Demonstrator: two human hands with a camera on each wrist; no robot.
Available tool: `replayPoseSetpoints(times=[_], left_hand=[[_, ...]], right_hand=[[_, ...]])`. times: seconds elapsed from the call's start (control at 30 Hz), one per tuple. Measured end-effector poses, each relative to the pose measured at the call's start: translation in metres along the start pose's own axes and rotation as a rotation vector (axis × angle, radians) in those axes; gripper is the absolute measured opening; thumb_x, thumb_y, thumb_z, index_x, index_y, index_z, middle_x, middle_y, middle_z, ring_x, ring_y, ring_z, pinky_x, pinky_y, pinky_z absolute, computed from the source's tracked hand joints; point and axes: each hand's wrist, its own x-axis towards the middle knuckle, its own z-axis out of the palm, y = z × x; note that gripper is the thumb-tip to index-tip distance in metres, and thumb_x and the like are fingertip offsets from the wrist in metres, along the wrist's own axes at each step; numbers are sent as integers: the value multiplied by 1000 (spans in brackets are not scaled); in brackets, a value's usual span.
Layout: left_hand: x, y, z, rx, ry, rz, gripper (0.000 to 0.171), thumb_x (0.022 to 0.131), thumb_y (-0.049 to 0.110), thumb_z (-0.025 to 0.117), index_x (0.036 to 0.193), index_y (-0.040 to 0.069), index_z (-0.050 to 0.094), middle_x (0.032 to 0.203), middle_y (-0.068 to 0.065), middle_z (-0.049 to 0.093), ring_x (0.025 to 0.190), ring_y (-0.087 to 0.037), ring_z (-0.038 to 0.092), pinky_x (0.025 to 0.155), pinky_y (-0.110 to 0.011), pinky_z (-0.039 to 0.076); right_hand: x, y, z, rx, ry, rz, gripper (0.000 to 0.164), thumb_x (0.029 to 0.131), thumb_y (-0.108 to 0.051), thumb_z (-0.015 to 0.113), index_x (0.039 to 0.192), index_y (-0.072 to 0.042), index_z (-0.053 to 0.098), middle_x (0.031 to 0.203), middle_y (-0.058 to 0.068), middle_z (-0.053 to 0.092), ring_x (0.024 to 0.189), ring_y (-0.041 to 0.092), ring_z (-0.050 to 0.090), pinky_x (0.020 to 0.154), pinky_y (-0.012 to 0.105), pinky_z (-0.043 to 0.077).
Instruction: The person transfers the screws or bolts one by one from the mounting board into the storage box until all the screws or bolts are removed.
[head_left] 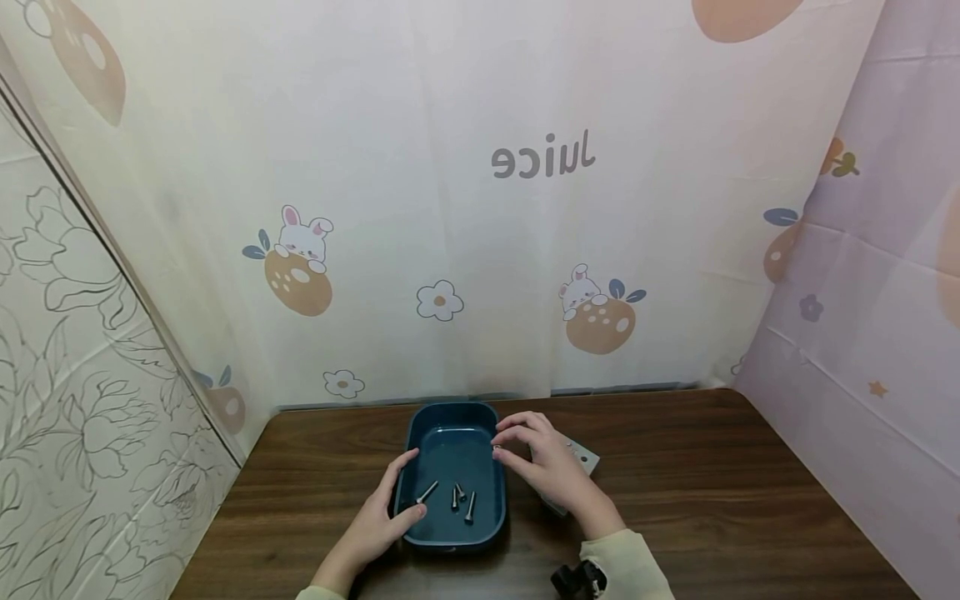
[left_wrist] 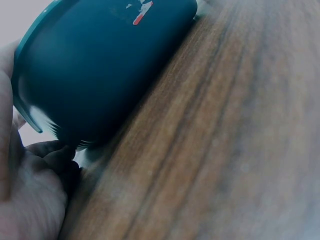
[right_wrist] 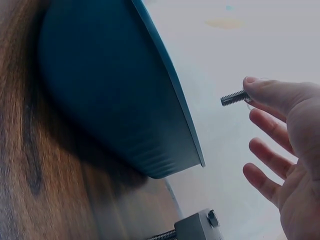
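Pinching a threaded bolt (right_wrist: 232, 98) between thumb and forefinger, the right hand (head_left: 551, 462) hangs just beyond the right rim of a dark teal bin (head_left: 459, 458), its other three fingers held apart from one another. The threaded end of that bolt points toward the bin, apart from the rim.

At the left side of the bin, the left hand (head_left: 378, 512) grips the wall: its thumb reaches over the rim to the inside, and the forefinger lies along the left edge. Inside the bin, toward its near end, lie four loose bolts (head_left: 470, 507); one lies near the left thumb, two are close together around the middle, and the fourth lies to their right.

To the right of the bin, partly hidden under the right hand, is a grey block (head_left: 587, 455) with holes in its top; from low beside the bin, a dark bolt end (right_wrist: 213, 218) and a threaded shank (right_wrist: 163, 235) show at the block.

Beneath the bin spreads a brown wood-grain desk (head_left: 712, 500). Behind the bin hangs a pale curtain (head_left: 480, 233) printed with rabbits, fruit, flowers and the word "Juice" in mirror writing.
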Motion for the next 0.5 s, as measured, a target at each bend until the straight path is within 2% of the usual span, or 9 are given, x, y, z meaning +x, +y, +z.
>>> replayPoseSetpoints(times=[0.17,0.5], left_hand=[[-1,0,-1,8,-6,-21,77,95,35,70,158,36,26,163,-1,27,144,-37,32,105,-74,28],[0,0,-1,9,-9,-2,77,96,34,69,159,34,26,164,-3,26,145,-38,31,105,-75,27]], right_hand=[[2,-3,4,24,4,23,10,96,-36,70,106,-39,71,125,-14,59,117,7,48,90,36,50],[3,-5,10,28,17,21,11,95,-36,71,105,-36,72,124,-15,58,117,7,49,91,39,51]])
